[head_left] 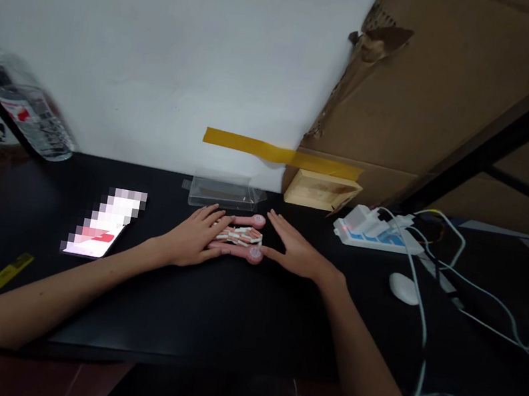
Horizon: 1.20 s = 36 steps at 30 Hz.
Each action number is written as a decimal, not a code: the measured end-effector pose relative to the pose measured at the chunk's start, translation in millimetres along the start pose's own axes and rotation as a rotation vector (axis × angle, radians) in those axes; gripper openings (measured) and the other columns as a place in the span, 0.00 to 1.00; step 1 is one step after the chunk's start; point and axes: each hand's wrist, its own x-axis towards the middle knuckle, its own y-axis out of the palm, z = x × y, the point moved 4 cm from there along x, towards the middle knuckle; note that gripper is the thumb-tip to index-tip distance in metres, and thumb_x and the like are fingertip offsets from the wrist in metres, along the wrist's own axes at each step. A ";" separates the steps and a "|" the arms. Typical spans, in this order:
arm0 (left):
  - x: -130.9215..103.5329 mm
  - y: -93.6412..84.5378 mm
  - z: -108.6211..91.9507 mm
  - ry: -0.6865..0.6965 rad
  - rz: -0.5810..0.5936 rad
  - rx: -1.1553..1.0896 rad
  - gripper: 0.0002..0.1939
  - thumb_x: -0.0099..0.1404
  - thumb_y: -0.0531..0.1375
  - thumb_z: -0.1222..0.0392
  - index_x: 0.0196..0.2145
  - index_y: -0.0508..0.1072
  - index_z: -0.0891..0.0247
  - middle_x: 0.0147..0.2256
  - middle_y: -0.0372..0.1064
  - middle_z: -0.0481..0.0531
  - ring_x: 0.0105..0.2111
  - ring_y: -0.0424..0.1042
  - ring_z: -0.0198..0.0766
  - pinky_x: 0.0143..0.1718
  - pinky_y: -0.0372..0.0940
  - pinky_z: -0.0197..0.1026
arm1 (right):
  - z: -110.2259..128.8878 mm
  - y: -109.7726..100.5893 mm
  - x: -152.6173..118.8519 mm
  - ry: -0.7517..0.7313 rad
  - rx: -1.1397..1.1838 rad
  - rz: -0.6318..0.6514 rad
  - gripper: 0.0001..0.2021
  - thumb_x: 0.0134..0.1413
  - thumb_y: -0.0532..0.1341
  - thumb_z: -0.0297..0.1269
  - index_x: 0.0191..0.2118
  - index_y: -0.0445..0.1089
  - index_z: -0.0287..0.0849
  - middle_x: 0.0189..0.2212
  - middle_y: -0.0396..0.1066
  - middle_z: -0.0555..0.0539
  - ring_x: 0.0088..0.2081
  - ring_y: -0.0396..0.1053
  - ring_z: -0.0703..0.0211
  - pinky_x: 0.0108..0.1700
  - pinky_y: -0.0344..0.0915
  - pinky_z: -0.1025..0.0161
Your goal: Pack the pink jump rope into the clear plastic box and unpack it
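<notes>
Fingers [220, 223] of both hands flank the pink pieces [240, 236], touching.

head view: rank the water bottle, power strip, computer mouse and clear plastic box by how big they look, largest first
1. water bottle, though it sits at the stretched edge of the picture
2. power strip
3. clear plastic box, close to the strip, so unsure
4. computer mouse

This looks like a makeshift desk corner in a home or small office. A black tabletop [205, 310] stands against a plain white wall [144, 36], with cardboard sheets [440, 85] taped up beside it. A power strip [370, 232] trailing white cables [423, 299], a computer mouse [404, 289], a phone [105, 225] and a water bottle [26, 107] lie about.
</notes>
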 end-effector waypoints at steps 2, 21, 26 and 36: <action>1.2 3.3 -1.7 -0.003 -0.008 0.011 0.35 0.73 0.47 0.41 0.68 0.51 0.67 0.66 0.53 0.65 0.68 0.46 0.58 0.66 0.46 0.58 | -7.9 -5.8 -2.1 0.034 -0.010 -0.014 0.51 0.54 0.60 0.66 0.73 0.39 0.45 0.73 0.39 0.41 0.72 0.39 0.39 0.71 0.43 0.40; 13.7 9.6 -8.1 0.018 -0.032 -0.050 0.38 0.72 0.46 0.39 0.68 0.51 0.70 0.67 0.50 0.67 0.68 0.47 0.60 0.65 0.49 0.59 | 7.4 11.9 5.4 -0.096 -0.076 0.023 0.46 0.60 0.54 0.65 0.73 0.40 0.43 0.73 0.39 0.39 0.72 0.38 0.40 0.70 0.43 0.39; 16.2 7.3 -13.7 0.047 -0.042 -0.063 0.40 0.73 0.45 0.37 0.68 0.50 0.73 0.68 0.47 0.70 0.70 0.40 0.60 0.67 0.44 0.60 | 26.2 20.6 10.4 -0.121 -0.162 -0.064 0.45 0.60 0.51 0.67 0.73 0.44 0.40 0.72 0.42 0.38 0.72 0.38 0.40 0.71 0.42 0.40; 19.7 -14.0 29.7 -0.083 -0.043 -0.018 0.31 0.75 0.42 0.43 0.68 0.50 0.62 0.69 0.48 0.61 0.70 0.42 0.54 0.67 0.43 0.61 | 34.9 17.3 13.5 -0.183 -0.135 -0.009 0.37 0.62 0.53 0.64 0.71 0.50 0.55 0.71 0.47 0.49 0.72 0.41 0.41 0.71 0.40 0.37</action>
